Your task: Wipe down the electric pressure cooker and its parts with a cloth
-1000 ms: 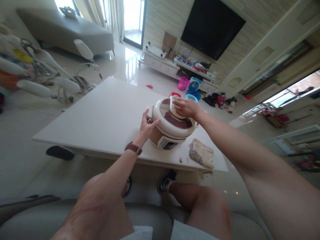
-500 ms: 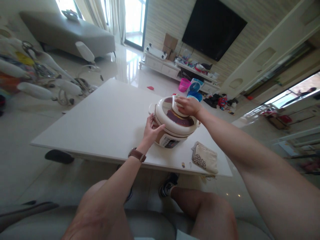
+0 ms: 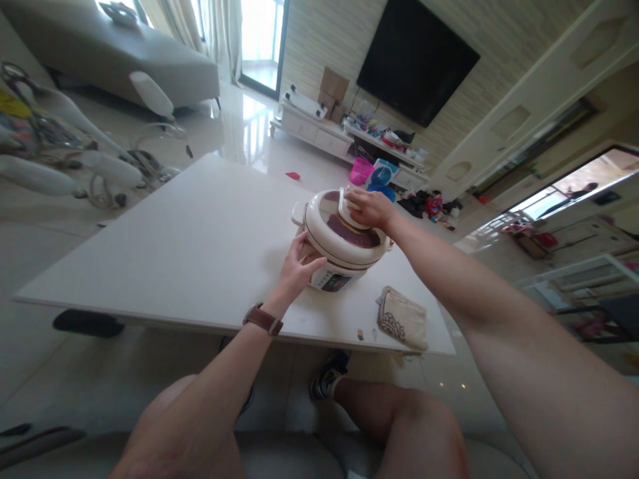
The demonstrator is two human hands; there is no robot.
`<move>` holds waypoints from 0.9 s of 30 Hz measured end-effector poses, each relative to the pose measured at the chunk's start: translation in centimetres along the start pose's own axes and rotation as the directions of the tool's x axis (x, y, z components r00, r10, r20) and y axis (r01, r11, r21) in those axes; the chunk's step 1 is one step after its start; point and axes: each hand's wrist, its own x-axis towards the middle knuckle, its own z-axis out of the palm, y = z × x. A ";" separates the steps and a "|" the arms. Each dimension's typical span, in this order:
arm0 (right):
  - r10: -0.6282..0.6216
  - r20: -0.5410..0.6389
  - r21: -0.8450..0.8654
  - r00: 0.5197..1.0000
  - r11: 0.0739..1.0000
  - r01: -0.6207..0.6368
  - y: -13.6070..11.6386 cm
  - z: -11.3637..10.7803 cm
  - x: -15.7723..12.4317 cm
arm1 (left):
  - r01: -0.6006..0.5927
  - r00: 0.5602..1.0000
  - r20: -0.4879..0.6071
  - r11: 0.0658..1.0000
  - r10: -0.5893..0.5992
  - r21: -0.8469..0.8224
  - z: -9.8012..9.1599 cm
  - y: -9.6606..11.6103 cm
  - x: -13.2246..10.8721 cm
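Observation:
A cream and brown electric pressure cooker (image 3: pixel 333 263) stands on the white table (image 3: pixel 200 239), toward its near right part. My right hand (image 3: pixel 367 207) is closed round the white handle on top of the cooker's lid (image 3: pixel 329 229). My left hand (image 3: pixel 299 266) presses against the cooker's left side under the lid rim, fingers curved on the body. A brown watch sits on my left wrist.
A beige patterned cloth (image 3: pixel 402 319) lies on the table right of the cooker, with small crumbs beside it. Beyond the table are a grey sofa (image 3: pixel 110 53), a TV (image 3: pixel 417 56), a cluttered low cabinet (image 3: pixel 349 136) and coloured baskets (image 3: pixel 372 174) on the glossy floor.
My left hand slid from the lid's left rim down to the cooker's body. The right hand kept its hold on the lid handle. The view shifted slightly.

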 end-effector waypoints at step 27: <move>0.032 0.020 0.070 0.999 0.997 -0.034 1.9 1.2 1.1 | 0.051 0.998 0.020 0.999 -0.051 0.008 -0.1 0.8 -0.4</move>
